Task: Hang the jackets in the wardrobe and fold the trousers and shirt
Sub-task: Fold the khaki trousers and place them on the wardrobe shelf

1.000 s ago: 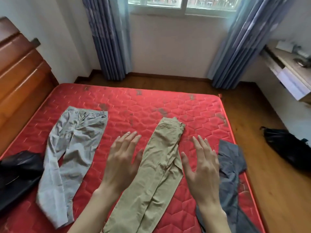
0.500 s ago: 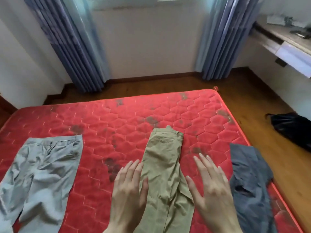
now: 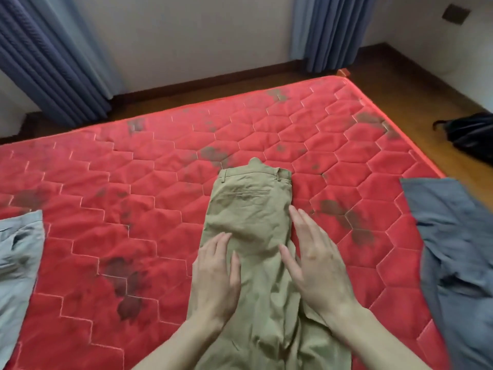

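1. A moment before, both hands hovered beside the trousers; by now they had come down onto the cloth, and the view had swung right, so the grey trousers point(image 3: 18, 263) slid to the left edge.
2. The long tan cotton trousers point(image 3: 250, 236) lay flat in the middle of the red quilted mattress point(image 3: 160, 182), legs together, waistband far from the person.
3. The left hand point(image 3: 216, 279) rested flat, fingers straight and close together.
4. The right hand point(image 3: 317, 265) lay flat too, fingers straight, slightly spread.
5. The cloth looked soft, light and floppy. Holding the waistband or leg ends seemed best for folding.
6. A dark grey garment point(image 3: 458, 249) lay at the right.
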The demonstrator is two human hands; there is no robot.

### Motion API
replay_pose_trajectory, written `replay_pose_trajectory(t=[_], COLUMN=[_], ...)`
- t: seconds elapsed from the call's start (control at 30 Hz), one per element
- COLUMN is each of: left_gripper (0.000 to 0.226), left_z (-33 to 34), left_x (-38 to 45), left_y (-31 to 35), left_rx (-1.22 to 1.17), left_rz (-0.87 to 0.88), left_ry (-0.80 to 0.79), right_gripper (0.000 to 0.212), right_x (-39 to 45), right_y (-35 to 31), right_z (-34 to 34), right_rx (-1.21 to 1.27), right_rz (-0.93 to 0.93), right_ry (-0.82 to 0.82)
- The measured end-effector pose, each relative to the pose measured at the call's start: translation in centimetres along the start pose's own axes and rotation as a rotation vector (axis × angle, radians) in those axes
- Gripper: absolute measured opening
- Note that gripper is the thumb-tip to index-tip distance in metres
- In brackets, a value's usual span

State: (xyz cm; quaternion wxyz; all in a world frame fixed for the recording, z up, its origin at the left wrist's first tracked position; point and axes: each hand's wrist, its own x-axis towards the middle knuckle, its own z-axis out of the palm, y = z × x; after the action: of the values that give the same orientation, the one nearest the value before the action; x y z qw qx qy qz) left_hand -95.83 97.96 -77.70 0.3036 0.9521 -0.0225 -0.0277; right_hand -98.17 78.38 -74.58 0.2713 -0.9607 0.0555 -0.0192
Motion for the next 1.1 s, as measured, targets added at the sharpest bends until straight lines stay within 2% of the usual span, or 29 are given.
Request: replay_pose_trajectory(t=[0.2, 0.37, 0.43, 0.53, 0.67, 0.77, 0.9, 1.0, 1.03, 1.1], left_gripper=[0.063, 0.073, 0.065, 0.031, 0.018, 0.015, 0.012, 0.014, 0.015, 0.016], left_z=[4.6, 6.0, 5.9, 5.4, 4.8, 4.1, 3.0, 1.9, 1.4, 0.2], left_x=[4.8, 7.2, 7.7, 7.3, 3.3, -1.7, -9.7, -15.8, -17.5, -20.6], left_y=[-4.7, -6.5, -7.0, -7.5, -7.0, -7.4, -8.3, -10.5, -11.4, -13.3], left_rx=[-0.030, -0.001, -0.138, -0.243, -0.314, -0.349, -0.398, -0.349, -0.330, -0.293], left_rz=[-0.361, -0.422, -0.477, -0.498, -0.453, -0.480, -0.534, -0.601, -0.619, -0.648], left_ry=[0.004, 0.020, 0.011, -0.013, -0.014, -0.023, -0.036, -0.063, -0.069, -0.060], right_gripper=[0.081, 0.079, 0.072, 0.060, 0.035, 0.035, 0.032, 0.045, 0.044, 0.026], right_x=[3.2, 3.7, 3.6, 2.6, -0.9, -5.4, -12.7, -17.9, -19.3, -21.5], right_y=[2.9, 3.9, 4.2, 4.5, 4.2, 3.6, 2.6, 2.5, 2.7, 3.5], right_z=[6.6, 9.1, 9.2, 8.7, 7.8, 6.9, 5.9, 5.2, 4.9, 4.4], right_rx=[0.247, 0.507, 0.558, 0.541, 0.507, 0.480, 0.395, 0.373, 0.390, 0.364], right_rz=[0.297, 0.580, 0.605, 0.559, 0.491, 0.489, 0.597, 0.647, 0.668, 0.683], right_ry=[-0.093, -0.126, -0.144, -0.170, -0.148, -0.132, -0.153, -0.144, -0.127, -0.089])
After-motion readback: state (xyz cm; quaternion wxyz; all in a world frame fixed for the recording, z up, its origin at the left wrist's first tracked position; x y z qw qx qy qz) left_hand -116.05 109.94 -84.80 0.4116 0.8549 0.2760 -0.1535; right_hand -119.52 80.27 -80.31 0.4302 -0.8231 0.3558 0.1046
